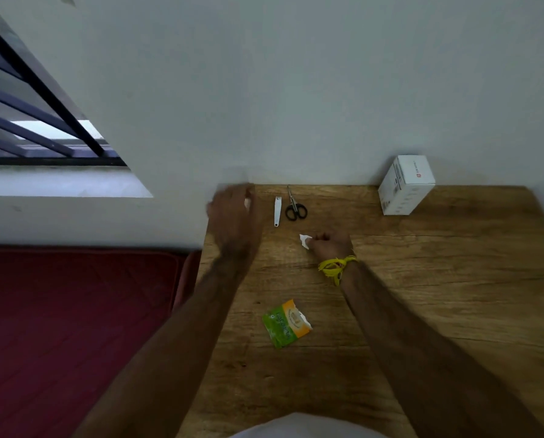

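Observation:
My right hand (329, 246) rests on the wooden table (438, 279) and pinches a small crumpled white tissue (304, 240) at its fingertips. A yellow thread band is tied round that wrist. My left hand (234, 216) is blurred over the table's far left corner, near the wall; a small pale thing shows at its fingers, too blurred to name. A white nail clipper (277, 211) and small black-handled scissors (294, 207) lie side by side just right of the left hand. A green and orange wipes packet (285, 323) lies nearer me, open at one end.
A white cardboard box (405, 184) stands at the back right against the grey wall. A dark red mattress (74, 327) lies left of the table, below a barred window (27, 121). White cloth shows at the bottom edge of the view.

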A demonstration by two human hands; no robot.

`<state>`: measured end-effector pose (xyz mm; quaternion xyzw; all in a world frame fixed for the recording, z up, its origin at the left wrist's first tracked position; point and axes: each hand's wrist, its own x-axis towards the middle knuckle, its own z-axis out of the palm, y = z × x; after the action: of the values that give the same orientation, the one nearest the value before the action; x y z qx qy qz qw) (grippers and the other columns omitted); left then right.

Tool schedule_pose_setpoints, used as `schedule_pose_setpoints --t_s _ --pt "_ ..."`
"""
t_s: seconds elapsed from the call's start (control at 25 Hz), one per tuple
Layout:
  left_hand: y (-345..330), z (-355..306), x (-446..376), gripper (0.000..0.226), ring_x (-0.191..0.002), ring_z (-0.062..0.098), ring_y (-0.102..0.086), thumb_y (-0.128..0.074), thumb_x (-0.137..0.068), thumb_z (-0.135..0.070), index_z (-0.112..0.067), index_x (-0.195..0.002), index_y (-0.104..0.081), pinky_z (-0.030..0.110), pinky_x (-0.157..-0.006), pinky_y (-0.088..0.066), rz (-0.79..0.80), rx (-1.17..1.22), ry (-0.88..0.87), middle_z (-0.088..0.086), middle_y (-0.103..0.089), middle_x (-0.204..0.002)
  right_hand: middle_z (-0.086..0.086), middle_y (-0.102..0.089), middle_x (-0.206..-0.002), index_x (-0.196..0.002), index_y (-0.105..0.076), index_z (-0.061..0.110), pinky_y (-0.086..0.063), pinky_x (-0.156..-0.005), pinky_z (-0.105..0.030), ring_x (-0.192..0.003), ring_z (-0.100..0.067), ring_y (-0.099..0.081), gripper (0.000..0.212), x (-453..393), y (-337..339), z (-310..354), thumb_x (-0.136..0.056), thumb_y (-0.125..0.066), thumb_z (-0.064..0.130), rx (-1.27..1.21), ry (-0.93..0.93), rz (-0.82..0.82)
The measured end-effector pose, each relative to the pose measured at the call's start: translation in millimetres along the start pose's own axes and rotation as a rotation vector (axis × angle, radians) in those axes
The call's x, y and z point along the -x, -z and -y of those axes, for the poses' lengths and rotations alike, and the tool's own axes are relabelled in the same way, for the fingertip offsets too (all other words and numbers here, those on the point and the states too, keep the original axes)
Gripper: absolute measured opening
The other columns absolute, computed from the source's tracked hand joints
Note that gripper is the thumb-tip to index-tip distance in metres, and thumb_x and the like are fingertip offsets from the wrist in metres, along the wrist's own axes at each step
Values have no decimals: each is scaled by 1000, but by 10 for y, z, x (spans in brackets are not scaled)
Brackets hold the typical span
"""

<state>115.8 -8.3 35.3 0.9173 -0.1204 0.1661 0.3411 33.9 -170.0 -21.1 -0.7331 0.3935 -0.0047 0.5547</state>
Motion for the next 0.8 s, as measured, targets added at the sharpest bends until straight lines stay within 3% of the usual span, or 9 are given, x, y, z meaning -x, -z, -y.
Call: schedule_pose_setpoints --t_s 0.16,0.24,0.32,0.4,0.52,0.64,0.8 --pt "-150 -64 628 12 -92 12 -58 -59 -97 -25 -19 -102 -68 37 -82 -54 120 204 177 -5 -65 -98 3 -67 -76 -75 -75 16 -43 -74 -22 -79 -12 -60 9 33 -5 -31 -81 -81 20 17 17 -33" --pt "-287 7 637 16 -95 16 -57 -58 -98 -26 -15 -104 -67 37 -84 -52 210 185 231 -1 -64 -103 2 -67 -84 -91 -77 11 -48 -76 -26 -83 -14 -61 10 91 -5 -149 -84 -77 18 -6 98 -224" --pt "-435 50 486 25 -99 20 -57 -57 -97 -31 -11 -109 -65 38 -85 -50 308 117 216 5 -63 -108 -1 -68 -87 -94 -75 10 -54 -75 -31 -82 -17 -64 8 107 21 -324 -87 -74 13 -17 310 -407" --pt "-602 45 250 31 -101 24 -57 -58 -96 -35 -9 -112 -63 40 -84 -52 361 -1 187 8 -61 -112 -6 -68 -89 -93 -73 7 -55 -73 -33 -81 -17 -61 6 37 25 -432 -88 -71 8 13 435 -490" --pt "-816 45 -67 35 -107 26 -61 -64 -93 -34 -10 -119 -64 41 -88 -54 430 -135 208 9 -64 -118 -10 -67 -88 -90 -71 3 -50 -72 -29 -82 -15 -58 5 -36 -38 -470 -86 -69 2 73 520 -518" --pt "-918 84 -169 27 -101 26 -67 -67 -92 -24 -11 -115 -69 37 -83 -55 438 -132 254 7 -70 -111 -11 -67 -87 -89 -70 2 -46 -71 -24 -81 -15 -58 6 -91 -41 -518 -85 -68 -2 79 593 -533" --pt "-945 63 -120 24 -97 27 -66 -53 -98 -18 -5 -113 -67 37 -77 -56 480 -354 159 12 -69 -109 -9 -66 -89 -91 -70 2 -42 -74 -18 -83 -11 -56 9 -112 -45 -534 -85 -67 -3 61 602 -522"
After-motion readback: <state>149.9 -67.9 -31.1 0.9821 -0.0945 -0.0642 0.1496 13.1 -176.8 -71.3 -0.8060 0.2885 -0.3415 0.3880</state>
